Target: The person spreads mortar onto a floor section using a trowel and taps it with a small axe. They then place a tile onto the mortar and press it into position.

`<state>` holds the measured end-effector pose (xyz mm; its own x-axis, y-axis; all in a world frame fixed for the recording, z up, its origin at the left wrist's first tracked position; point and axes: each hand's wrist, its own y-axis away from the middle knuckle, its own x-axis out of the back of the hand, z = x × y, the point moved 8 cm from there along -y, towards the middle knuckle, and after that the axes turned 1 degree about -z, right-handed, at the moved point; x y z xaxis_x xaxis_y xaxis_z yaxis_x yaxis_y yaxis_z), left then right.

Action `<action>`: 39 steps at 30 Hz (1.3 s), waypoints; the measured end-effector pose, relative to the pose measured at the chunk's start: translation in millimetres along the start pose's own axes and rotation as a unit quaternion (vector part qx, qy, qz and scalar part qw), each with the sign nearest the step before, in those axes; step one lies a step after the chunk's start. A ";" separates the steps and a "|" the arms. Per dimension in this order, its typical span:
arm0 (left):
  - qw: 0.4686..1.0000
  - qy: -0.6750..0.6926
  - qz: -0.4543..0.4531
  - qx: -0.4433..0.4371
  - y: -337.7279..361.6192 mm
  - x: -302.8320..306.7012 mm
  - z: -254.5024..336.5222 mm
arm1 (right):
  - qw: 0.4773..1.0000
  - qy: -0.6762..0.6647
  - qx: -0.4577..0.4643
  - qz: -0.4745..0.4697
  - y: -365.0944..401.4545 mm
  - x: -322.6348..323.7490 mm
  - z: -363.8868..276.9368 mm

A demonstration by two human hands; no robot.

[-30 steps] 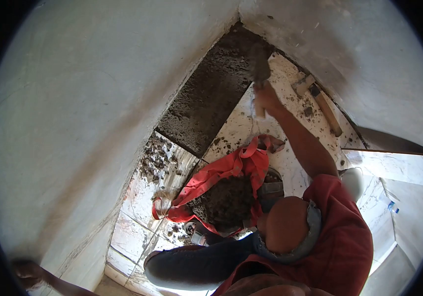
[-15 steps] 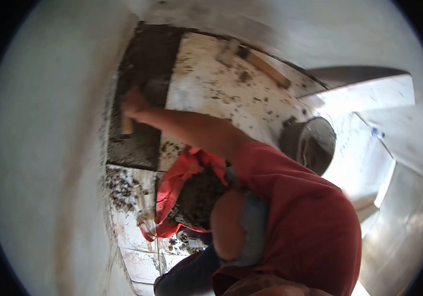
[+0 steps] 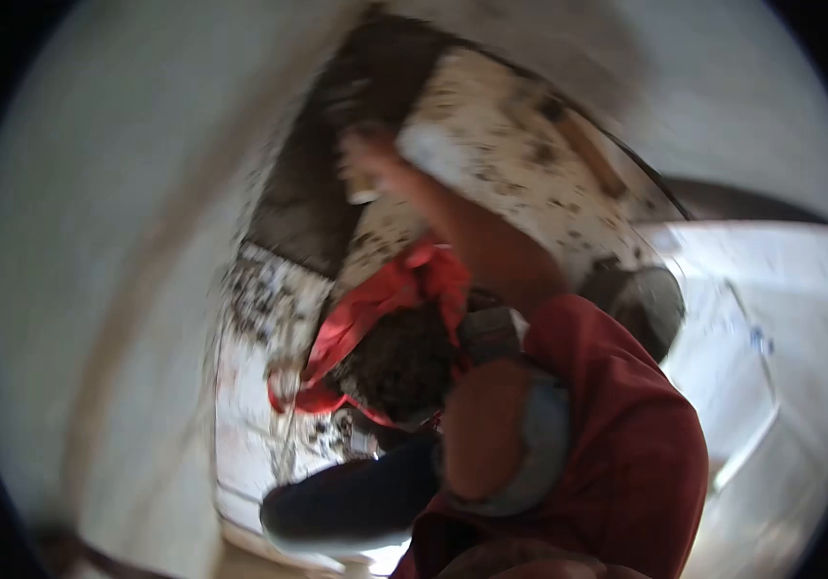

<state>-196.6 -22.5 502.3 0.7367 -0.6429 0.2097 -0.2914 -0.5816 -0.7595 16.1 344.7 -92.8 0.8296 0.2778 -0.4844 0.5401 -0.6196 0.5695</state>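
My right hand (image 3: 368,147) is closed around a trowel (image 3: 362,185), its pale wooden handle poking out below the fist. The blade side is smeared by motion over a strip of dark wet mortar (image 3: 303,198) along the wall. Nearer to me, beneath the forearm, lies an open red sack (image 3: 361,333) holding a heap of dark mortar (image 3: 400,362). My left hand does not show. My red sleeve and a bent bare knee (image 3: 486,434) fill the lower right.
A pale, mortar-spattered slab (image 3: 491,145) borders the strip. On it lies a hammer-like tool with a wooden handle (image 3: 588,154). A grey bucket (image 3: 650,309) stands to the right. Walls (image 3: 124,212) close in on the left and at the back. Crumbs litter the pale tile (image 3: 264,299).
The view has turned and shifted, so the scene sits tilted clockwise. My right hand keeps hold of the trowel and appears farther up along the mortar strip.
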 end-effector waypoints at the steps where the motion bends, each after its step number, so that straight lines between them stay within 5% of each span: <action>1: 1.000 -0.021 0.002 -0.011 -2.6 -2.2 9.3 | 0.999 0.029 0.010 -0.025 7.5 3.4 -6.6; 7: 0.993 -0.077 -0.056 0.071 -4.7 -2.4 -2.4 | 0.989 0.144 0.036 -0.013 24.4 43.1 -15.8; 8: 0.941 -0.322 -0.073 0.070 30.2 -31.3 -84.5 | 0.984 0.171 0.035 -0.017 28.8 45.9 -17.9; 9: 0.831 -0.546 -0.091 0.064 64.2 -59.7 -164.5 | 0.981 0.190 0.027 0.023 35.9 50.2 -19.2; 10: 0.966 -0.251 -0.058 -0.017 17.9 -30.4 -72.8 | 0.980 0.194 0.031 -0.006 29.1 60.7 -16.4; 11: 0.989 0.064 -0.083 -0.104 -27.1 -0.7 22.6 | 0.980 0.196 0.034 -0.031 21.9 70.2 -11.7; 12: 0.988 0.052 -0.105 -0.099 -25.2 -8.9 39.6 | 0.983 0.179 0.020 -0.037 28.0 70.8 -11.3; 14: 0.946 0.233 0.224 0.032 9.3 10.4 19.9 | 0.984 0.172 0.002 -0.041 52.9 62.0 -14.3; 15: 0.947 0.229 0.222 0.040 28.6 19.5 15.2 | 0.980 0.195 -0.009 -0.041 65.5 59.4 -17.2; 18: 0.997 0.026 -0.053 -0.040 108.1 10.6 39.3 | 0.974 0.226 -0.008 -0.023 102.3 50.1 -28.2; 19: 0.986 -0.035 -0.146 -0.067 138.8 -1.0 54.1 | 0.973 0.229 -0.005 -0.012 117.2 50.5 -31.4; 20: 0.959 0.262 -0.103 0.019 157.0 -16.2 77.0 | 0.972 0.234 -0.002 0.000 132.4 55.1 -39.8; 21: 0.954 0.252 -0.155 0.053 190.6 -14.5 134.0 | 0.954 0.298 -0.026 -0.024 148.3 54.2 -43.2; 22: 0.849 0.444 -0.280 0.066 185.1 -29.3 177.2 | 0.931 0.358 -0.050 -0.049 163.4 53.6 -44.2; 25: 0.758 0.551 -0.343 -0.058 240.4 -25.9 293.8 | 0.912 0.393 -0.016 -0.117 215.1 48.6 -52.8; 26: 0.624 0.599 -0.495 -0.084 271.0 -29.9 338.1 | 0.911 0.398 -0.014 -0.110 233.6 48.4 -58.0; 29: 0.597 0.651 -0.449 -0.133 304.2 -9.7 414.1 | 0.884 0.437 -0.086 -0.143 283.1 40.7 -54.9; 32: 0.544 0.606 -0.534 -0.225 336.2 1.6 471.8 | 0.851 0.448 -0.180 -0.206 319.5 38.7 -33.3; 34: 0.556 0.644 -0.525 -0.036 339.6 -11.6 478.2 | 0.795 0.529 -0.189 -0.229 335.1 39.7 -19.5; 35: 0.556 0.653 -0.513 -0.043 330.1 -10.3 477.5 | 0.799 0.532 -0.185 -0.213 338.0 35.6 -13.3; 37: 0.508 0.619 -0.596 -0.060 331.5 -18.5 476.6 | 0.624 0.715 0.016 -0.314 342.3 -3.5 -4.6; 38: 0.514 0.622 -0.588 -0.061 335.4 -21.1 478.2 | 0.622 0.720 0.021 -0.307 340.2 1.3 7.2; 39: 0.537 0.640 -0.547 -0.051 339.2 -22.8 480.2 | 0.561 0.769 0.081 -0.297 337.7 9.8 22.2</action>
<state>-19.2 34.2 -55.8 -0.5027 0.3346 0.7971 -0.1917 -0.9422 0.2747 203.5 121.8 80.1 -0.2798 0.6984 0.6588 0.8690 -0.1074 0.4830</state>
